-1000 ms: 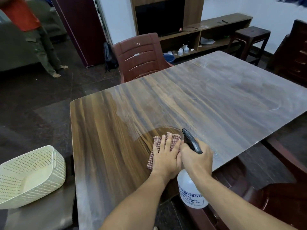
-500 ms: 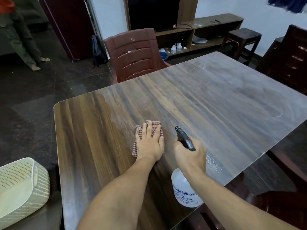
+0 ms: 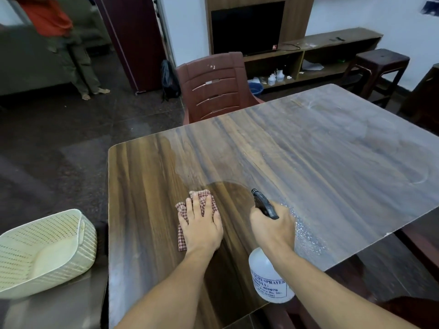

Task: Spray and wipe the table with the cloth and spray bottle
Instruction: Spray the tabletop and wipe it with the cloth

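The left hand (image 3: 202, 225) has slid the cloth (image 3: 202, 194) leftward across the table (image 3: 308, 150), away from the right hand (image 3: 270, 230) gripping the bottle (image 3: 263, 269), which it touched a second ago. Dark wiped wood now shows between them.

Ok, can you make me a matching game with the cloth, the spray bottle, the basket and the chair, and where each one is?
Things:
1. cloth
2. spray bottle
3. basket
4. plastic chair

Places:
A. gripped by the right hand
B. beyond the far edge of the table
C. pressed flat under the left hand
D. off the table, to its left

Pairs: 1-C, 2-A, 3-D, 4-B.
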